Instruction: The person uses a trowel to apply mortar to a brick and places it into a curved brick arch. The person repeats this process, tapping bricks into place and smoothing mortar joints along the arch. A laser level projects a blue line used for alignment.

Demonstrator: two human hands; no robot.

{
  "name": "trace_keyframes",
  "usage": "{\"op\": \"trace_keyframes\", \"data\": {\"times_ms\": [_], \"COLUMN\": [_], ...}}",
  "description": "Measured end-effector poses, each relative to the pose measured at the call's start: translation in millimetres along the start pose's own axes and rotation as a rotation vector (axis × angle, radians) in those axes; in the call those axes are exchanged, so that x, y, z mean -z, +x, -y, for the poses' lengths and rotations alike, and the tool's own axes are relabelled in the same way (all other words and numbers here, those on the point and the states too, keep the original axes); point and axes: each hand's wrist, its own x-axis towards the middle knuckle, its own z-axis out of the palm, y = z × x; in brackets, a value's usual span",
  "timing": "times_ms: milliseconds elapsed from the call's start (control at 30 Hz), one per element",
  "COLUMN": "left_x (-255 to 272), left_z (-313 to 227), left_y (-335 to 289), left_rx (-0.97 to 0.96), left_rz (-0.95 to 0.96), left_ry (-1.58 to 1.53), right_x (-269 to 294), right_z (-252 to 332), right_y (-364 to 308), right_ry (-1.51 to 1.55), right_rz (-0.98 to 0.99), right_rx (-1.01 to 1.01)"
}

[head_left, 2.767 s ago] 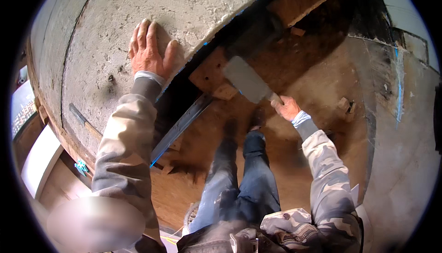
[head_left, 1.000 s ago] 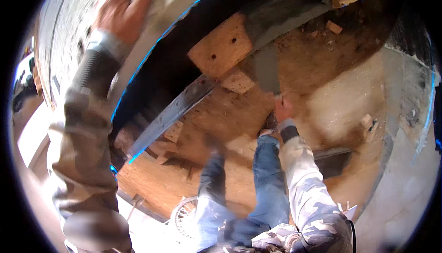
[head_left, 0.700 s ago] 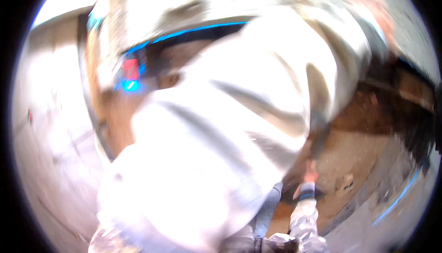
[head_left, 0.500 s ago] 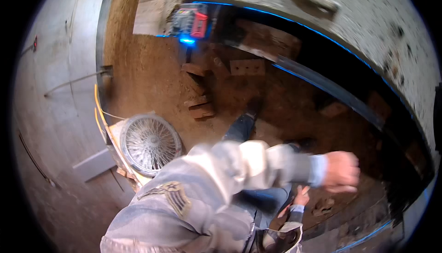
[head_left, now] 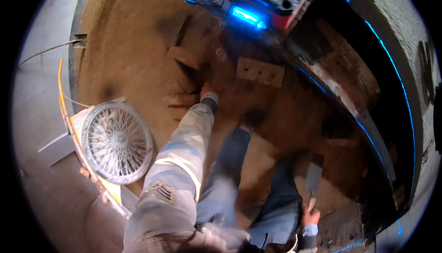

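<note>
My left arm reaches forward, and my left hand [head_left: 209, 89] is down beside the right end of a small pile of bricks [head_left: 182, 108]. Its fingers are blurred and partly in shadow, so whether they grip a brick is unclear. Just above, another brick [head_left: 186, 57] lies at a slant. Low on the right, beside my right leg, my right hand [head_left: 311, 216] is closed round the handle of a trowel [head_left: 314, 177]. The trowel's flat grey blade points away from me.
A laser level [head_left: 271, 0] glows blue at the top. A brick with holes [head_left: 260, 72] lies on the brown ground. Left stands a spoked wheel [head_left: 118, 142] by a yellow-edged cart. A curved ledge [head_left: 340, 92] and a rough wall [head_left: 391, 13] bound the right, with blue laser lines.
My left arm has swung from the right across to the bricks ahead. The view has moved closer to the laser level. The trowel in my right hand now shows plainly.
</note>
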Motion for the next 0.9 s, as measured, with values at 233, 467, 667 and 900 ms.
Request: {"op": "trace_keyframes", "data": {"times_ms": [233,467,667,900], "left_x": [-33,-28,14,101], "left_z": [-105,-102,-70,4], "left_y": [40,34,29,-166], "left_rx": [0.308,0.254,0.185,0.41], "left_rz": [-0.181,-0.215,-0.101,1.045], "left_ry": [-0.304,-0.429,-0.457,-1.284], "right_x": [21,23,19,14], "right_z": [53,42,63,62], "right_y": [12,24,6,-31], "right_ry": [-0.267,-0.325,-0.174,0.757], "right_rz": [-0.272,-0.299,-0.311,0.391], "right_rx": [0.175,0.303,0.285,-0.156]}}
